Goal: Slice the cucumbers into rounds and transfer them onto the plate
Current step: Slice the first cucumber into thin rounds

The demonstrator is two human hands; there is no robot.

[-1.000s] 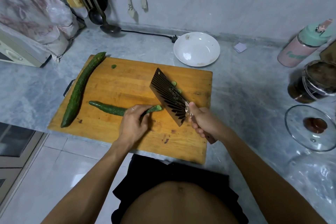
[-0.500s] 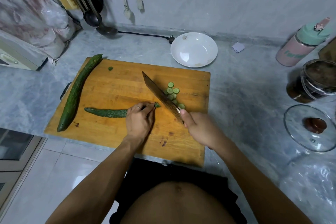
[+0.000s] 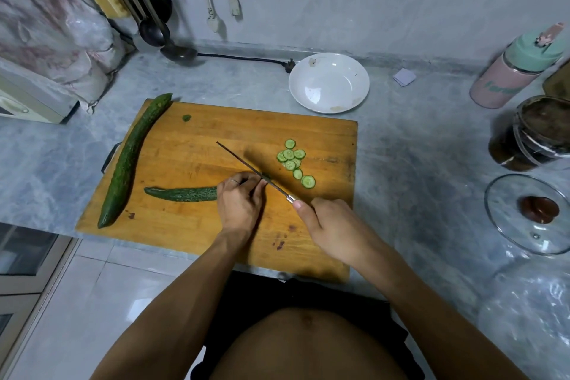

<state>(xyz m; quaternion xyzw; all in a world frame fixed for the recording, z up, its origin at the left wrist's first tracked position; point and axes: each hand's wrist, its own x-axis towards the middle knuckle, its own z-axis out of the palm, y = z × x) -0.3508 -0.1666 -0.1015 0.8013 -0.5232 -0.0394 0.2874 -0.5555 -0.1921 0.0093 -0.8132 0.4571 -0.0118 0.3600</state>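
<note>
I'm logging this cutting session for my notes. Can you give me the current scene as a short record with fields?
left hand: holds down the cut cucumber at its cut end
right hand: grips the knife, blade edge-on at the cut end
slices: a small cluster of rounds on the board, right of the blade
whole cucumber: uncut, along the board's left edge
board: wooden, on the grey counter
plate: white, behind the board, no slices on it yet
</note>
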